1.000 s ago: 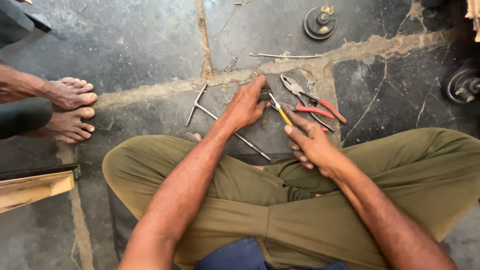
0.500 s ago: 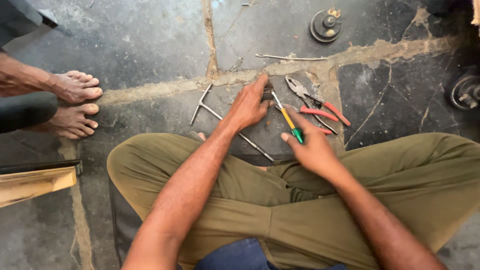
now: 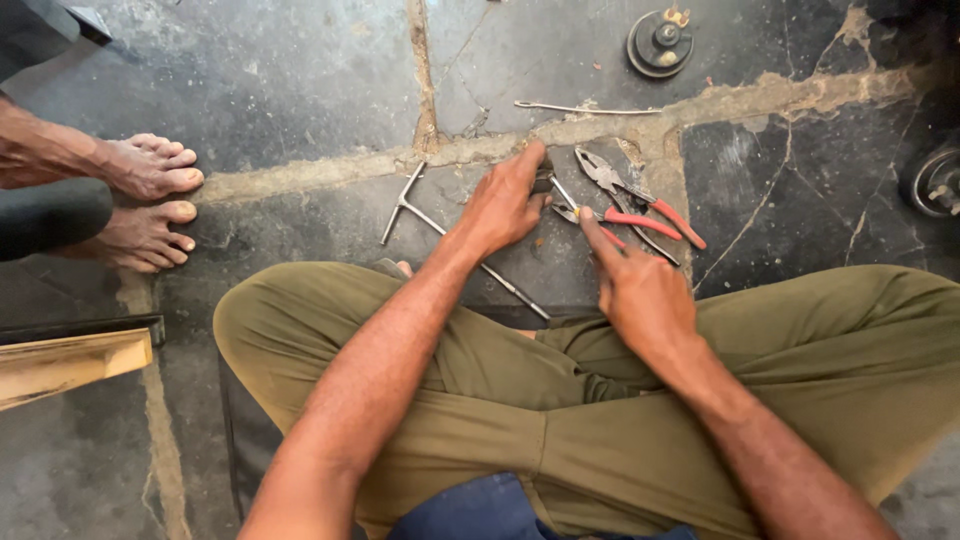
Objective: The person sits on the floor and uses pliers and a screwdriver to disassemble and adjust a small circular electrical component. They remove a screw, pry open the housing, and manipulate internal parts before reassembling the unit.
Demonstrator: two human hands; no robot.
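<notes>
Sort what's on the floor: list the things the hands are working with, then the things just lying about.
In hand: left hand over a small part, hidden; right hand touching the red-handled pliers.

Lying about: T-handle wrench, thin rod, round metal part, wooden plank.

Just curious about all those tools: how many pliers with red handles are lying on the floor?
2. One pair of pliers lies farther out; a second pair lies under the right hand fingertip. The left hand may hide more.
</notes>
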